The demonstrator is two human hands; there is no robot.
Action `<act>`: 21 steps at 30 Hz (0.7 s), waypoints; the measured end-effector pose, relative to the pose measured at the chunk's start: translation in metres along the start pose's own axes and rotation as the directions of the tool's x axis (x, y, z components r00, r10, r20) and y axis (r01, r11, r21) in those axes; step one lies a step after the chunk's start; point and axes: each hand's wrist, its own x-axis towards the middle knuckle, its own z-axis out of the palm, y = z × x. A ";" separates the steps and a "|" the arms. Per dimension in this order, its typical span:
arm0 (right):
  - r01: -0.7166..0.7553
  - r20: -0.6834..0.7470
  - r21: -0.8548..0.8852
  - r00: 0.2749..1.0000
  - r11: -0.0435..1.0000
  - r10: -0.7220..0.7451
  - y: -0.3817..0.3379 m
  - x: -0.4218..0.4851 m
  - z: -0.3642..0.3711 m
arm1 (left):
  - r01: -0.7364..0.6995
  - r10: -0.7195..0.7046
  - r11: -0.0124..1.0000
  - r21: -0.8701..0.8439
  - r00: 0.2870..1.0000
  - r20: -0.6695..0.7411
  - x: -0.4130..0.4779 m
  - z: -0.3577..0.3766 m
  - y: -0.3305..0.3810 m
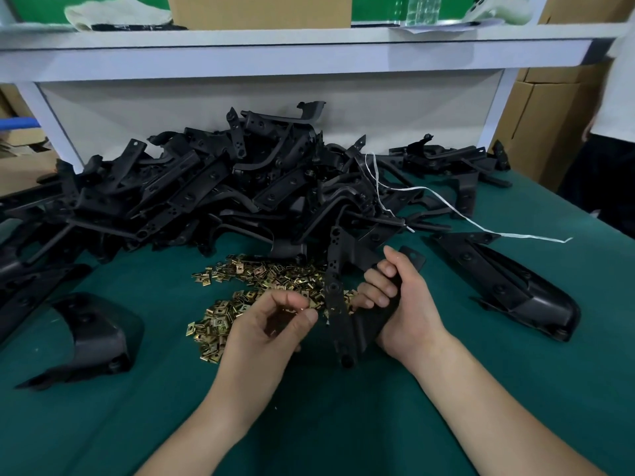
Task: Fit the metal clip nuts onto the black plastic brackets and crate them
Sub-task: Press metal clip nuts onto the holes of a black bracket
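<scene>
View from above a green surface [343,424], looking down at a person's two bare forearms. The right hand [409,304] grips a black plastic bracket [354,328], fingers curled round its upper part and thumb along the back. It holds the bracket upright and slightly tilted, just above the surface. The left hand [275,324] is beside the bracket, fingers curled, with thumb and forefinger pinching what looks like a single brass-coloured clip nut [296,309]; it is small and blurred. Just beyond the hands lies a loose scatter of clip nuts [261,280]. Behind them a large heap of brackets [223,187] is piled against a white shelf unit [292,46]. A white string [446,204] trails from the heap to the right. A rounded black cover [92,334] lies to the left and a long black moulding [508,286] to the right. A cardboard box [257,12] stands on the shelf; more cartons [543,115] stand at the right.
</scene>
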 end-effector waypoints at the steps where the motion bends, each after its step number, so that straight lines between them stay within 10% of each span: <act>1: 0.025 -0.020 0.017 1.000 1.000 -0.025 -0.003 0.001 0.000 | -0.004 0.004 1.000 0.001 1.000 0.003 0.000 0.000 0.000; 21: 0.014 -0.059 0.044 0.998 0.999 -0.011 -0.012 -0.003 0.000 | -0.009 0.007 0.999 0.048 0.999 0.040 0.000 0.001 -0.002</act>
